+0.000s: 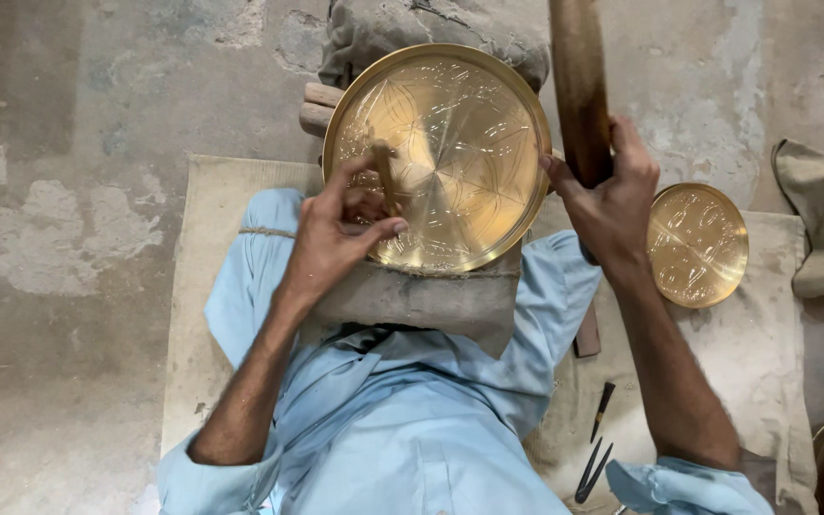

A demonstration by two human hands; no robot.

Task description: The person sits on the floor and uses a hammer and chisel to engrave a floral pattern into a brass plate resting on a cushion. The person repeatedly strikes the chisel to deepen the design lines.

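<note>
While my left hand (336,234) is pinching a small chisel (385,178) between its fingertips against the engraved brass plate (450,143) lying just beyond them, I am clenching my right hand (607,195) around a wooden mallet (579,86) raised above that plate's right rim.

Head-worn view, steeply downward, close over lap.

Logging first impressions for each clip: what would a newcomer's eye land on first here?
The large engraved brass plate, gleaming at top centre and propped on a cloth-wrapped pad over the person's lap. The left hand sets a small chisel against its face, while the right hand grips a thick wooden mallet raised beside the rim. A smaller brass plate lies on the mat at right.
</note>
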